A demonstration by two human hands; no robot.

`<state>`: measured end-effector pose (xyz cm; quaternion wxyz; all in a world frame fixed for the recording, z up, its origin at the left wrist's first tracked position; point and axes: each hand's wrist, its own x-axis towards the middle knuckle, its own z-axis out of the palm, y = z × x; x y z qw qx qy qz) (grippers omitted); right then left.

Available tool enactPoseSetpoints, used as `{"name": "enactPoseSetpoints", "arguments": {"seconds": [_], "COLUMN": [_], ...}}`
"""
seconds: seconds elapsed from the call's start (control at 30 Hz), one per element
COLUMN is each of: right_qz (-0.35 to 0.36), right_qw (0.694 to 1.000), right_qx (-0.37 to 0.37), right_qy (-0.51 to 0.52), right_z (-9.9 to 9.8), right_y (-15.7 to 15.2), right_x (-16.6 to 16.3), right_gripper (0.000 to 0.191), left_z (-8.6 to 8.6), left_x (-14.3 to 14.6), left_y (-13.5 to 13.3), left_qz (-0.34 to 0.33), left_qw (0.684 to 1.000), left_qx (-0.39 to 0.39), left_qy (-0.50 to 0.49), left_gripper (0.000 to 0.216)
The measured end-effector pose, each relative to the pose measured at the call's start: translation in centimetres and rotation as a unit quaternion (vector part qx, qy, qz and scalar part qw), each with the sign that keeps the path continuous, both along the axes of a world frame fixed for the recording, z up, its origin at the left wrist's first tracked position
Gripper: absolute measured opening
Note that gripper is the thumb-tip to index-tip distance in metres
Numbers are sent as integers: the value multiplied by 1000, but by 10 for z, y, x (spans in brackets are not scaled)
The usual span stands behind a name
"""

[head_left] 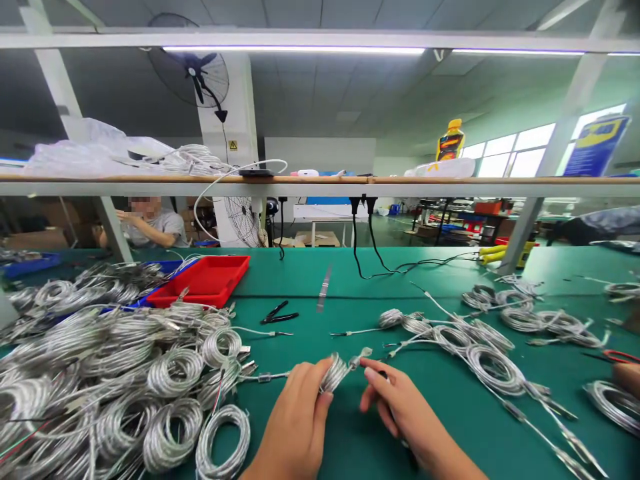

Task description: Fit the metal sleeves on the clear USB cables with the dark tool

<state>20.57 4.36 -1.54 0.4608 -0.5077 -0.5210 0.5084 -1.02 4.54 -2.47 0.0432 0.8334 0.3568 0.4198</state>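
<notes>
Head view: the left hand [295, 420] pinches a looped silver cable [336, 373] over a flat green tabletop [300, 293] as the right hand [403, 403], curled round a slim black object [384, 375], seemingly adjusts its end, next requiring steadiness.

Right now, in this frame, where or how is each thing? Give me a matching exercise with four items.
Things:
1. left hand
2. red tray
3. black pliers
4. bottle

Places or states:
A. up on the shelf
B. holding a coil of cable
C. at the far side of the cable heap
D. lying with handles spread on the green tabletop

Pairs: 1-B, 2-C, 3-D, 4-A
</notes>
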Motion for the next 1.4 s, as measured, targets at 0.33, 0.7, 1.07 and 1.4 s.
{"name": "enactPoseSetpoints", "arguments": {"seconds": [0.33, 0.7, 1.07, 1.4], "right_qz": [-24, 48, 123, 79], "right_qw": [972, 986, 981, 990], "right_qx": [-3, 16, 107, 113], "right_qy": [234, 157, 103, 16], "right_z": [3, -6, 2, 0], "right_y": [0, -12, -22, -19], "right_x": [-8, -21, -11, -15], "right_gripper": [62, 59, 41, 26], "left_z": [7, 6, 3, 1], "left_x": [3, 17, 20, 10], "left_y": [-7, -19, -27, -19], "left_qz": [0, -39, 2, -16], "left_qw": [999, 999, 993, 993], "left_qx": [39, 30, -92, -84], "left_qy": [7, 2, -73, -84], "left_gripper": [38, 24, 24, 23]}}
